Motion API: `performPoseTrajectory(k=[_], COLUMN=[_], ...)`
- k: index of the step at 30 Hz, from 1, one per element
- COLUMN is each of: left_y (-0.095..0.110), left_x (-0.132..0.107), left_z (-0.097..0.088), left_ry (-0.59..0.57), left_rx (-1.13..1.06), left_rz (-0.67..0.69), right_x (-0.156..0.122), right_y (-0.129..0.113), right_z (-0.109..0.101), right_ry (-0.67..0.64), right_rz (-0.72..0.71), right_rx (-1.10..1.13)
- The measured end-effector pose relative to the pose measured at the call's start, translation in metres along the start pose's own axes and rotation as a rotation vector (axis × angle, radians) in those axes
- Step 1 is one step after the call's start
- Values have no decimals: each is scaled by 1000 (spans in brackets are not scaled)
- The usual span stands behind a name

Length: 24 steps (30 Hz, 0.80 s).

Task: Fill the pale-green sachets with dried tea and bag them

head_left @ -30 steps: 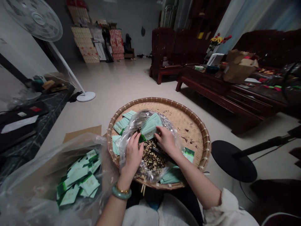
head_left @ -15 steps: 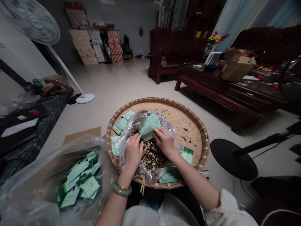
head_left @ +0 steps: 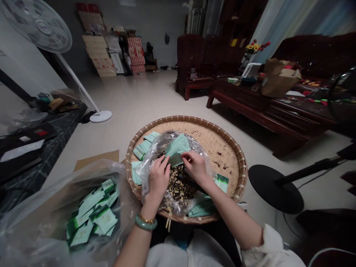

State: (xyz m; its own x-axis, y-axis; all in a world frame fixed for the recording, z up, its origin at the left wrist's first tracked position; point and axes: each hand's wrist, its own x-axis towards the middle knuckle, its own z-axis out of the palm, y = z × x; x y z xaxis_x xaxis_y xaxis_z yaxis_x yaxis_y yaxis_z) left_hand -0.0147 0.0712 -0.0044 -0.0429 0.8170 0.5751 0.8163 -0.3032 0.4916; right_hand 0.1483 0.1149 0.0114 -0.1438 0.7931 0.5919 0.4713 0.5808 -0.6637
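My left hand (head_left: 159, 181) hovers over a heap of dark dried tea with pale flower bits (head_left: 179, 186), its fingers apart beside a pale green sachet (head_left: 175, 160). My right hand (head_left: 197, 165) pinches that sachet's right end. A dark slim tool (head_left: 189, 180) lies under my right hand, partly hidden. The heap sits in a clear plastic bag (head_left: 164, 142) inside a round woven bamboo tray (head_left: 219, 148). A stack of mint-green sachets (head_left: 178, 145) rests on the bag. More sachets (head_left: 140, 152) lie along the tray's left side.
At lower left, a clear plastic bag (head_left: 94, 211) holds several green sachets. A cardboard sheet (head_left: 96, 160) lies behind it. A round black stand base (head_left: 275, 189) sits at right. A dark wooden table (head_left: 267, 111) stands beyond the tray, and a white standing fan (head_left: 41, 26) stands at left.
My left hand has risen from the tea heap toward the sachet. The pale green sachet now lies between both hands, and the view has shifted slightly.
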Motion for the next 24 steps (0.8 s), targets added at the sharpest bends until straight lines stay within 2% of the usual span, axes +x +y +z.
performPoseTrajectory(k=[5, 16, 19, 24], left_y=[-3, -8, -8, -5], left_x=[-5, -6, -4, 0], left_z=[4, 9, 8, 3], left_ry=[-66, -87, -71, -55], left_rx=[-13, -9, -10, -8], left_rz=[16, 23, -5, -89], right_x=[-2, -9, -9, -6], right_y=[5, 16, 17, 15], right_z=[6, 14, 16, 18], right_ry=[-12, -57, -30, 0], right_rz=[-28, -200, -227, -186], right_rx=[-27, -177, -156, -43])
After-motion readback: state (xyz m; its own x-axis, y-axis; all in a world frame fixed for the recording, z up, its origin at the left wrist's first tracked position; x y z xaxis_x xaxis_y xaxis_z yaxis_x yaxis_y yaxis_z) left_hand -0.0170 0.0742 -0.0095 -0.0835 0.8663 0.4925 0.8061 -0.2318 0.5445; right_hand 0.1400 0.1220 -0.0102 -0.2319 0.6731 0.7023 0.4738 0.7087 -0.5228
